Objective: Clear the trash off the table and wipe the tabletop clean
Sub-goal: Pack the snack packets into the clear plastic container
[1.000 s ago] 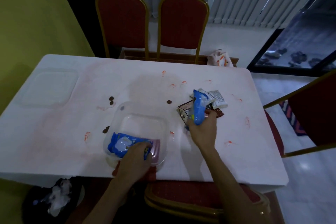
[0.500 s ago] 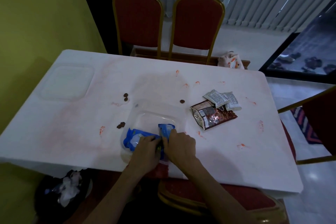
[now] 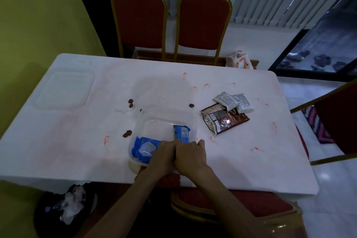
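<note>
Both hands meet at the near edge of a clear square plastic container (image 3: 164, 121) that sits on the white tabletop (image 3: 77, 141), close to its near side. The left hand (image 3: 164, 152) presses down on a crumpled blue plastic wrapper (image 3: 144, 149) lying in the container's near-left corner, fingers curled over it. The right hand (image 3: 190, 153) lies touching the left one, knuckles up, fingers bent over the container's near rim just below a second, smaller blue wrapper (image 3: 182, 133) that stands against the right inner wall; whether the fingers actually pinch that wrapper cannot be told, since they are hidden under the hand.

To the right of the container, apart from it, lies a brown foil snack packet (image 3: 225, 120), flattened and torn open, with two small grey sachets (image 3: 233, 101) overlapping its far edge. Small dark brown crumbs (image 3: 131, 103) are scattered left of and beyond the container, and orange-red smears (image 3: 106, 139) dot the tabletop on both sides. A clear flat plastic lid (image 3: 64, 89) rests near the far-left corner.

On the floor below the near-left corner stands a black bin (image 3: 58, 216) with pale crumpled waste inside. Two red-cushioned chairs with gold frames (image 3: 170, 19) stand side by side at the far side
</note>
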{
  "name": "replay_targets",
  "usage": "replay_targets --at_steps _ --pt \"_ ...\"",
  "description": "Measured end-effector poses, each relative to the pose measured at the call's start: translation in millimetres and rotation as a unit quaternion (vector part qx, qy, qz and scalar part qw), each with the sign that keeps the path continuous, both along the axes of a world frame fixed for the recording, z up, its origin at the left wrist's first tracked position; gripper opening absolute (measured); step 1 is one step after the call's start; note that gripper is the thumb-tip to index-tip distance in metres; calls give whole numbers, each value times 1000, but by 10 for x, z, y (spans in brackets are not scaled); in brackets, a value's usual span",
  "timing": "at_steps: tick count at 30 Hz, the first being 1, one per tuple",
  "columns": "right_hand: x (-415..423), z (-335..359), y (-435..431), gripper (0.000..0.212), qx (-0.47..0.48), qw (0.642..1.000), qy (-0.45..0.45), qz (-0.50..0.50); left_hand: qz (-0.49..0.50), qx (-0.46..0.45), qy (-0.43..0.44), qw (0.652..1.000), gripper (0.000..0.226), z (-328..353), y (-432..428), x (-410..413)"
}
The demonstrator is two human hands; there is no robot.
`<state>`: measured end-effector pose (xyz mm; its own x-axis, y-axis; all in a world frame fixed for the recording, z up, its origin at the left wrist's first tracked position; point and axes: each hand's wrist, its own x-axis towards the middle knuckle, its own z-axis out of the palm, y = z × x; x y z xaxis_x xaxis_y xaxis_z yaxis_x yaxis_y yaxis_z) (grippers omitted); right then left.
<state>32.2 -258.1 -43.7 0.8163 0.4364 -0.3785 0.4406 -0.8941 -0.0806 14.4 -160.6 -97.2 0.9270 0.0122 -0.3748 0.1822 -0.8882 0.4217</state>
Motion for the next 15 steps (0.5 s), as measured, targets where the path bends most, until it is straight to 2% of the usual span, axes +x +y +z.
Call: replay_targets --at_steps 3,4,6,9,12,15 --pt "-9 17 -85 26 -3 1000 -22 -9 13 -62 -60 996 28 -114 80 0" --pt "-11 17 -115 23 3 999 -27 -18 13 -79 -64 995 31 -147 112 0" --pt "-12 1 -162 20 16 999 -23 -35 -15 -63 -32 997 51 -196 140 20" --pt "-21 -96 -218 28 33 998 -2 -51 -33 -36 -1 999 76 -201 120 34" --pt "-43 -199 -255 43 50 997 23 -58 -18 -15 -6 1000 77 -170 73 26" --pt "-34 -214 -292 49 77 995 29 -64 -5 0 -1 1000 78 -151 43 26"
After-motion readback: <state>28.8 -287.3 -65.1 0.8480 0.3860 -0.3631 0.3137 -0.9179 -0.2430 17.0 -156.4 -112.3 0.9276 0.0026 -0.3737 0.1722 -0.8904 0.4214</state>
